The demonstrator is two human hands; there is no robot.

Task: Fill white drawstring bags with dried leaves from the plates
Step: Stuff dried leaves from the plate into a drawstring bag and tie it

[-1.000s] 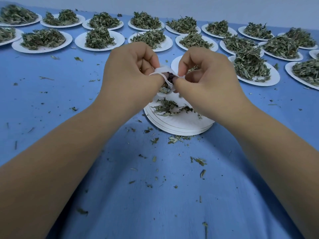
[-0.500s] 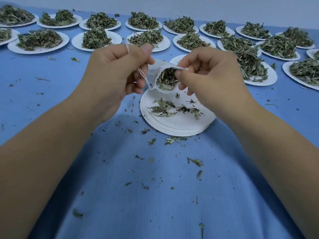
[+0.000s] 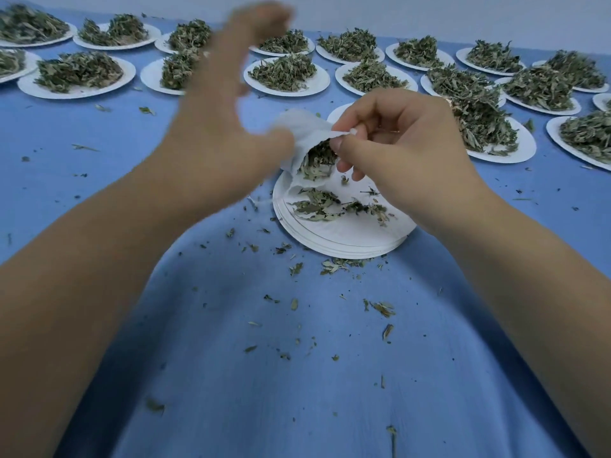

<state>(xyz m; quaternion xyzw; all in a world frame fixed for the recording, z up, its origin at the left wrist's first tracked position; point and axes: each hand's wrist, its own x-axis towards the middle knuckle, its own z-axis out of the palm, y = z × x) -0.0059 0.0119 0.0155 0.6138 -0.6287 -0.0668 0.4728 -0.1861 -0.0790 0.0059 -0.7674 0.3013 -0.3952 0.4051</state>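
A small white drawstring bag (image 3: 302, 127) hangs over a stack of white plates (image 3: 347, 241), its mouth towards me and dried leaves (image 3: 317, 160) showing inside. My right hand (image 3: 406, 150) pinches the bag's rim between thumb and forefinger. My left hand (image 3: 218, 120) is raised beside the bag and blurred, fingers stretched upward, with its thumb at the bag's left side. I see no string in it. A few loose leaves (image 3: 317, 206) lie on the top plate.
Two rows of white plates heaped with dried leaves (image 3: 284, 69) run across the back of the blue cloth (image 3: 297, 375). One heaped plate (image 3: 515, 153) sits just right of my right hand. Leaf crumbs are scattered on the cloth in front of the stack.
My left hand has let go of the drawstring and swung upward with fingers stretched out. My right hand keeps its pinch on the rim, and the bag's mouth has opened wider.
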